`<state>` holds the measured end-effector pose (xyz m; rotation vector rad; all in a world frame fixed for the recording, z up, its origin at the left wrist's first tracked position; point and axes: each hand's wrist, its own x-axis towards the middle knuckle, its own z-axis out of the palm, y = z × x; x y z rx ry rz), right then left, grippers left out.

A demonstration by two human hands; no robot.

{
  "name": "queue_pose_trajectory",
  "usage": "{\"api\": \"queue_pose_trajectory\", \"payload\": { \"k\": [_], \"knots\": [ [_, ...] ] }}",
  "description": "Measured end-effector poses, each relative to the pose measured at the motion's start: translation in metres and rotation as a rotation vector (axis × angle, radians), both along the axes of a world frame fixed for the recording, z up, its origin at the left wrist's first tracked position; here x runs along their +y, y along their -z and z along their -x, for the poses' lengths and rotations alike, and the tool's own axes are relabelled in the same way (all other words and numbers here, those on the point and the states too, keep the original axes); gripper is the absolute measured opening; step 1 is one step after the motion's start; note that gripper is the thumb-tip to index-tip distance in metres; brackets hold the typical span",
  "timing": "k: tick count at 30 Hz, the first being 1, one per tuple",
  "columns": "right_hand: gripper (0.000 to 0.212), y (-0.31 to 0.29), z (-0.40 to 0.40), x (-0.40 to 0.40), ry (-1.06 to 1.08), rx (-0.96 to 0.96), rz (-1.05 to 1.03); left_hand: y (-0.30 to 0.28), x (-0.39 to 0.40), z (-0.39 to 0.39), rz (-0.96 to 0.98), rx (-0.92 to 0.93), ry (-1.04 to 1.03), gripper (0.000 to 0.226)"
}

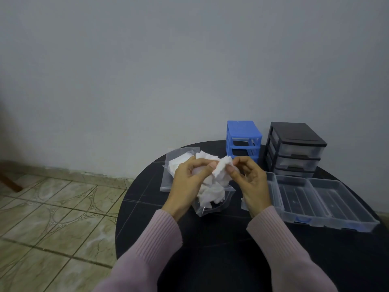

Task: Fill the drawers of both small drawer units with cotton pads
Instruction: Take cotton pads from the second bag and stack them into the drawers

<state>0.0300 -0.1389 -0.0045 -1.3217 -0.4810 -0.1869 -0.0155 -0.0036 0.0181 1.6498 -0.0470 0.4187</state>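
Hands meet over the middle of a round black table (210,249), seen from the head camera looking down. Left hand (189,182) and right hand (250,180) both come out of pale pink ribbed sleeves (147,249), and each pinches the same white cotton pad (221,168) between thumb and forefinger, the left thumb on its left edge, the right thumb on its right edge, with the other fingers curled in behind. Below that pad a loose bunch of cotton pads (212,194) hangs down between the palms into the mouth of a clear plastic bag (219,207) that lies crumpled on the table just under the hands. A second clear bag (179,159), also holding white pads, lies flat on the table behind the left hand, towards the wall. At the far edge of the table stands a blue drawer unit (243,131) with its slots standing empty and dark, and just beside it to the right a taller black drawer unit (294,146) with three clear drawers pushed in. Two clear plastic drawers (315,199) sit side by side on the table in front of the black unit, to the right of the right hand; nothing white shows in them. Grey wall (168,70) rises behind the table, and beige patterned floor tiles (52,207) spread to the left.
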Motion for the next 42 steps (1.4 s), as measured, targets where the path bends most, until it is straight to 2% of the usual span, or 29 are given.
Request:
{"api": "queue_pose_trajectory", "payload": {
  "k": [4, 7, 10, 15, 18, 22, 33, 36, 39, 42],
  "knots": [
    [0.015, -0.001, 0.001, 0.000, -0.012, -0.032, -0.019, 0.001, 0.001, 0.001, -0.035, -0.011, 0.019, 0.015],
    [0.015, -0.001, 0.001, 0.000, -0.007, -0.042, -0.004, 0.004, 0.001, 0.000, -0.091, -0.013, -0.027, 0.007],
    [0.013, 0.000, 0.000, 0.000, 0.010, -0.030, 0.011, 0.007, 0.004, -0.003, -0.049, -0.016, -0.113, 0.003],
    [0.017, 0.000, -0.002, -0.002, 0.068, -0.013, -0.006, 0.006, 0.011, -0.007, 0.009, -0.012, -0.177, 0.013],
    [0.021, 0.001, -0.002, -0.004, 0.078, -0.035, 0.034, 0.008, 0.010, -0.006, -0.028, -0.025, -0.179, 0.015],
    [0.012, 0.004, -0.002, -0.003, 0.092, -0.061, 0.136, 0.010, 0.007, -0.005, -0.055, -0.043, -0.185, 0.017],
    [0.011, 0.001, 0.001, 0.001, 0.053, 0.021, 0.084, 0.004, 0.001, -0.002, 0.020, -0.007, -0.092, 0.021],
    [0.012, 0.001, 0.002, 0.003, 0.095, 0.054, 0.009, 0.001, -0.001, 0.001, 0.119, 0.034, -0.017, 0.033],
    [0.013, 0.000, 0.003, 0.003, 0.102, 0.100, -0.087, 0.006, -0.003, -0.001, 0.042, 0.040, -0.004, 0.052],
    [0.013, 0.000, 0.005, 0.003, 0.103, 0.114, -0.102, 0.012, -0.010, -0.003, -0.003, 0.050, -0.046, 0.058]
  ]
}}
